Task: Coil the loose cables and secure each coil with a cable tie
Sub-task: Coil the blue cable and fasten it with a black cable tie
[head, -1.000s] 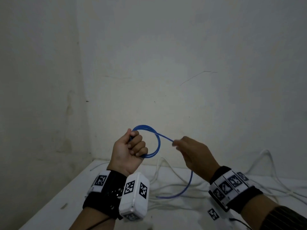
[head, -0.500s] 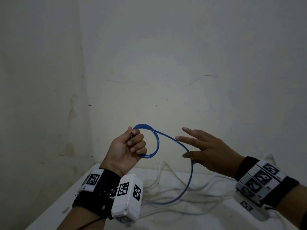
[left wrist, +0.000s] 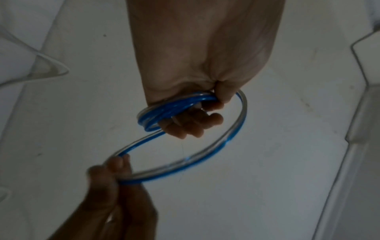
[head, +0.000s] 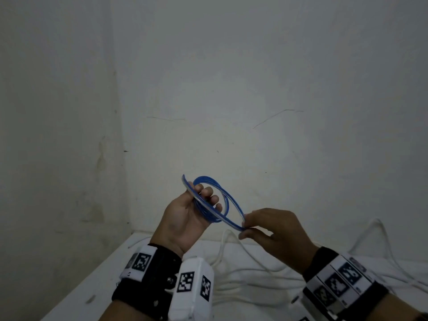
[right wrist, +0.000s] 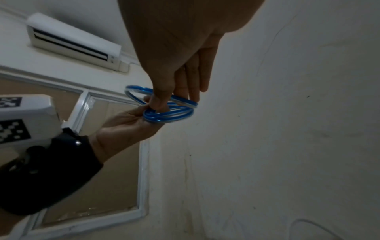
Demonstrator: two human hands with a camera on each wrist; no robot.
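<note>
Blue cable coil held up between both hands

The left hand (head: pixel 185 218) grips the coiled blue cable (head: pixel 209 200) in curled fingers; the right hand (head: pixel 273 230) pinches its outermost loop, above white cables (head: pixel 231 251) on the desk (head: pixel 97 286).

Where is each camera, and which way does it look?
Head: sits on the person's head, looks forward and down at the wall and white table; both hands and wristbands show.
Left wrist: looks along the left hand gripping the blue cable; the right hand's fingertips show too.
Right wrist: looks along the right hand toward an air conditioner; the left hand shows.
All three share the blue cable and both hands.
</note>
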